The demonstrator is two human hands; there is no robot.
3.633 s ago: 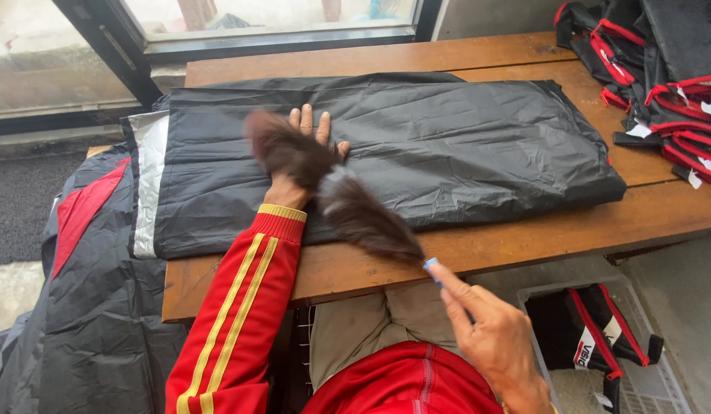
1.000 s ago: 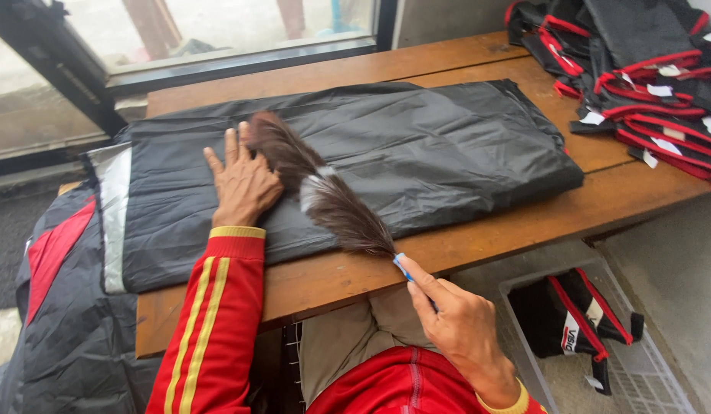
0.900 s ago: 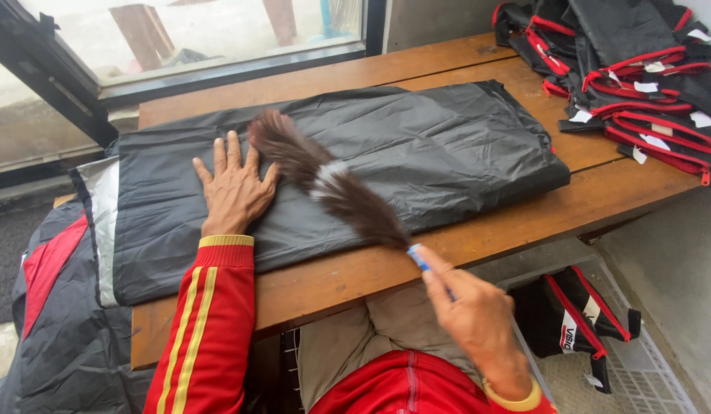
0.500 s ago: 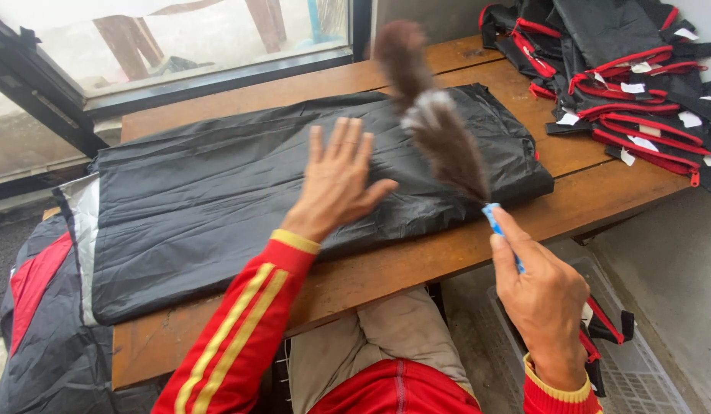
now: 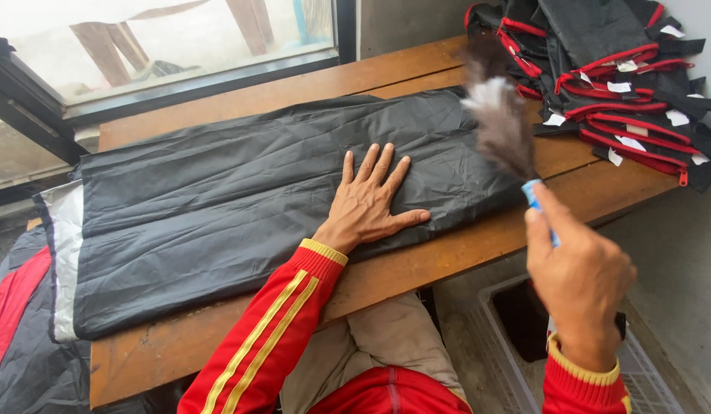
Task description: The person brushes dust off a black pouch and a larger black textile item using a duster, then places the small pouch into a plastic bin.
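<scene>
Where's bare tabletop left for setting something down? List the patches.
Free wooden table: the far strip between window frame and black folded garment; the near edge below the left hand. Crowded: the far-right corner, under the stacked bags.

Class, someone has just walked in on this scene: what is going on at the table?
A person in a red jacket with yellow stripes presses the left hand flat on a black garment spread over a wooden table. The right hand grips the blue handle of a feather duster, whose blurred feathers are raised over the garment's right end. A pile of folded black and red items sits at the table's far right corner.
</scene>
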